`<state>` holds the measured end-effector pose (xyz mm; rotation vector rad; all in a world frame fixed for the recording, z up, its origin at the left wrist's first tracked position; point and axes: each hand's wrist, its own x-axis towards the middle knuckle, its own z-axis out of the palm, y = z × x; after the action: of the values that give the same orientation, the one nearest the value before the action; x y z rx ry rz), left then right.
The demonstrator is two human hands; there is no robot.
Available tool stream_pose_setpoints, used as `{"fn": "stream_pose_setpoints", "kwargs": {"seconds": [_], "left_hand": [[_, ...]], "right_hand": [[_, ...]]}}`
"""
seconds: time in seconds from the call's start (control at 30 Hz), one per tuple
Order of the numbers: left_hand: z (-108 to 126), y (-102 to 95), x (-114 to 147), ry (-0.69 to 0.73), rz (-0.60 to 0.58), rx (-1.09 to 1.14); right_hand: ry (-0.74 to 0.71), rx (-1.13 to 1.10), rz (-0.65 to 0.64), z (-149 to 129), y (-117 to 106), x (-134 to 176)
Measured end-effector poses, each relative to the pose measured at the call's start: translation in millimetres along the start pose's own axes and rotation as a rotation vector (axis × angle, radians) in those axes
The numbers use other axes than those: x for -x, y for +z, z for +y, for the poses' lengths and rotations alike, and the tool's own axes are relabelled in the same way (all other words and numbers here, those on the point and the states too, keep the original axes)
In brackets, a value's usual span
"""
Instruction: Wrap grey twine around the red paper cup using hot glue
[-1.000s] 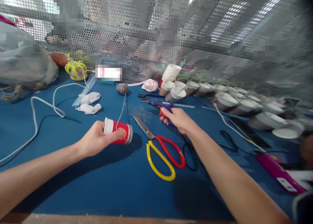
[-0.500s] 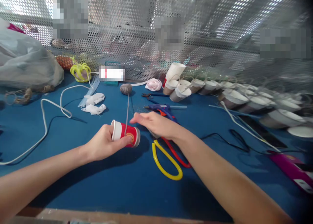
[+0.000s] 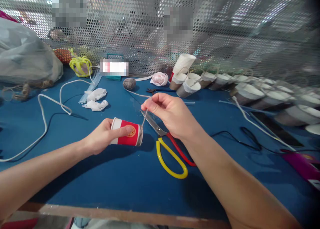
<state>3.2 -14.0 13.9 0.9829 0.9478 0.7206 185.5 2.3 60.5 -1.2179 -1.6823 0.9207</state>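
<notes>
My left hand (image 3: 101, 137) is wrapped round a red and white paper cup (image 3: 125, 141), which lies on its side in the air with its base to the right. Grey yarn (image 3: 144, 121) is wound at the base end of the cup. From there the strand rises to my right hand (image 3: 166, 112), which pinches it between thumb and fingers. Beyond, the strand runs back to a small grey ball of yarn (image 3: 129, 84) on the table. Scissors (image 3: 172, 159) with one yellow and one red handle lie beneath my right hand, their blades partly open.
Several yarn-wrapped cups with handles (image 3: 245, 92) stand at the back right, beside stacked white cups (image 3: 185, 63). A pink ribbon roll (image 3: 159, 79), white scraps (image 3: 96, 100), a white cable (image 3: 42, 112) and a plastic bag (image 3: 25, 55) lie around. A perforated metal screen (image 3: 140, 28) rises behind.
My right hand has moved up and right and now pulls the yarn from the cup's base end; before, the strand ran from the cup straight to the ball. The cup has turned slightly.
</notes>
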Motion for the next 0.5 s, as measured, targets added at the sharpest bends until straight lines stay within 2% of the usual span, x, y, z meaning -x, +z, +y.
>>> {"fn": "stream_pose_setpoints", "kwargs": {"seconds": [0.17, 0.5], "left_hand": [[-2, 0.4, 1, -0.009, -0.005, -0.058], [2, 6.0, 11, 0.137, -0.065, -0.198]], "right_hand": [[-0.034, 0.079, -0.027, 2, 0, -2], [-0.036, 0.192, -0.062, 11, 1, -6]]}}
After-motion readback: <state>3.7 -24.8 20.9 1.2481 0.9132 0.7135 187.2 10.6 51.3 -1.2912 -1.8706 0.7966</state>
